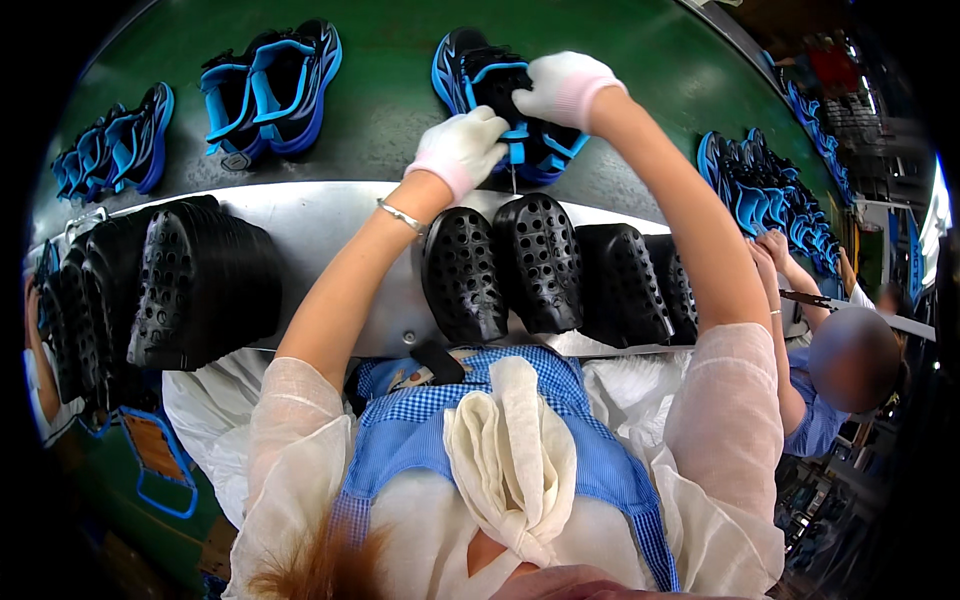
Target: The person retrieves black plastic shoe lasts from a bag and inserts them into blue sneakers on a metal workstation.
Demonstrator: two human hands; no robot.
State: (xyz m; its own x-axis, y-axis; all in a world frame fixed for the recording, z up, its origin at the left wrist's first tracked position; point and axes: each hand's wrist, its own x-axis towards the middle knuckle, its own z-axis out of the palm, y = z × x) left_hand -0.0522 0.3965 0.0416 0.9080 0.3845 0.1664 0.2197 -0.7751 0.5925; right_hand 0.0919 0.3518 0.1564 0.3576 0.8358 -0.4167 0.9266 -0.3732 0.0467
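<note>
Blue-and-black sneakers (463, 75) lie as a pair on the green table in front of me, toes pointing away. My left hand (460, 148), in a white glove, has its fingers curled at the near heel end of the pair. From the right, my gloved right hand (568, 88) reaches over the other shoe, its thumb and fingers closing at the collar. My hands cover part of both shoes. A thin pale strip hangs from the heel below my left hand.
Black perforated shoe-shaped forms (542, 262) stand along the metal ledge (330, 215), with a larger stack (200, 285) on the left. More sneakers (270, 90) lie on the green table (390, 130) at left, and others (765, 185) at right. A co-worker (810, 390) sits at the right.
</note>
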